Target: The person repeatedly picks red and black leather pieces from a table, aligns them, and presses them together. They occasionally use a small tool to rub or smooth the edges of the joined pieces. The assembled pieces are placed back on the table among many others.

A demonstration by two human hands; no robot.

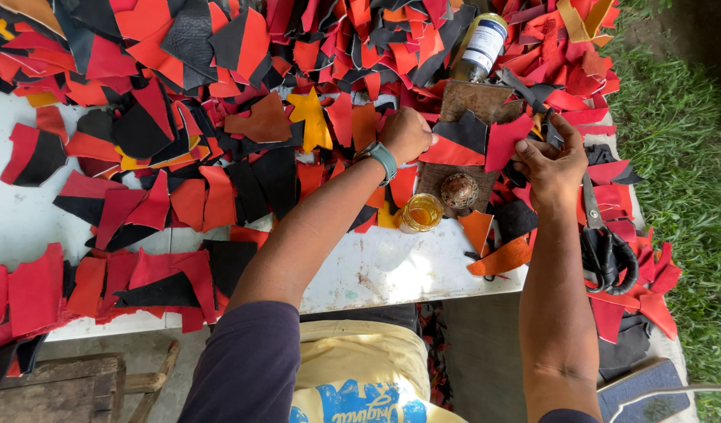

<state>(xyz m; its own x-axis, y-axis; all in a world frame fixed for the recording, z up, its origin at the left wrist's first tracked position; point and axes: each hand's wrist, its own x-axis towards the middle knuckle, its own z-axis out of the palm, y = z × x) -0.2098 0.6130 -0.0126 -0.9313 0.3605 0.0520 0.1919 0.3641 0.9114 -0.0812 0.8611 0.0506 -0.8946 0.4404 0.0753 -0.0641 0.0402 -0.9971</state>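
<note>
Red-and-black leather piece [464, 141] | your left hand [406, 133] pins it on wooden board [470, 106] | your right hand [550, 164] pinches red scrap [507, 141]

jar [420, 212] left of lid [459, 190] | scissors [605, 239] right | bottle [478, 48] behind board [471, 102]

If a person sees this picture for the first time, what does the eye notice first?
First, the mass of red, orange and black leather scraps that covers most of the white table. Next, the two hands at the centre right: the left hand presses a red and black piece onto a brown board, and the right hand pinches its edge. Black scissors lie at the right.
</note>
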